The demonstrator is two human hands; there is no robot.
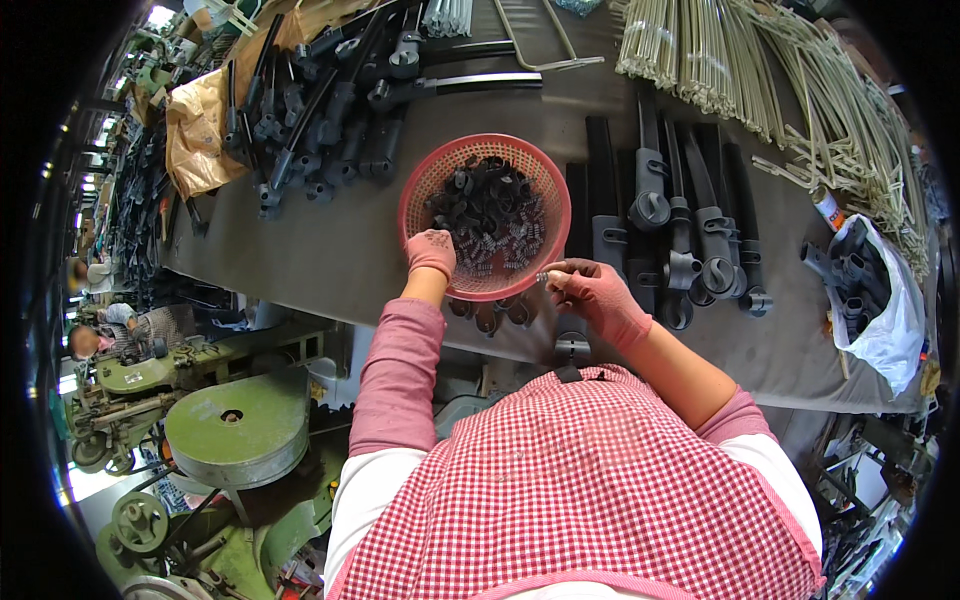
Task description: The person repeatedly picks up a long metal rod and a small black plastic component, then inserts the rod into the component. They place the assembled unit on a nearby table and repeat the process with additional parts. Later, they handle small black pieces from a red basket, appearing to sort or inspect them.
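Note:
A pink plastic basket [562,190] stands in front of me on the table. Black plastic parts [485,195] are heaped in it, with many small metal springs [515,245] nearer to me. My left hand [432,252], in a pink glove with dark fingertips, is curled closed over the basket's near left rim; what it may hold is hidden. Just outside the near right rim, my right hand [598,300], gloved too, pinches a small metal spring [543,278] between thumb and fingers. More black parts [490,315] lie at the table edge below the basket.
Black tubes with grey joints [715,245] lie right of the basket; more [330,110] are piled at far left beside brown paper [205,130]. Bundled metal rods [690,60] fill the far right. A white plastic bag [885,335] holds dark parts. Green machinery [240,420] stands at lower left.

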